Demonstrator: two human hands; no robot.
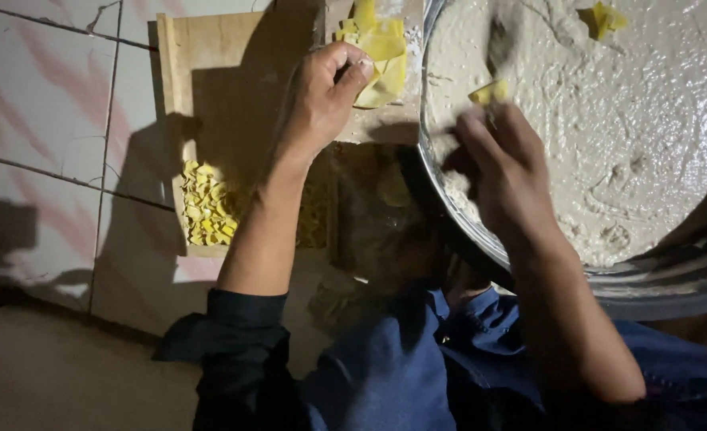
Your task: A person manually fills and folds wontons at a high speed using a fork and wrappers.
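Head view looks down on a person in a dark blue shirt (385, 375) sitting over a tiled floor (50, 104). Of the two hands, the left hand (321, 100) reaches forward with thumb and fingers pinched on a stack of thin yellow wrappers (381, 56), which lies at the far edge of a wooden board (210, 56), just beside the rim of a big metal bowl (673, 283). On the near end of that board sits a heap of small folded yellow pieces (208, 214), close to the left forearm. The right hand (501, 164) is over the bowl, fingers closed around a single yellow wrapper (487, 92) and what looks like a spoon handle, though blur hides the tool. Pale grey paste (633, 120) fills the bowl, its surface rough and wet. Another yellow scrap (601, 17) rests on the paste near the far side of the bowl.
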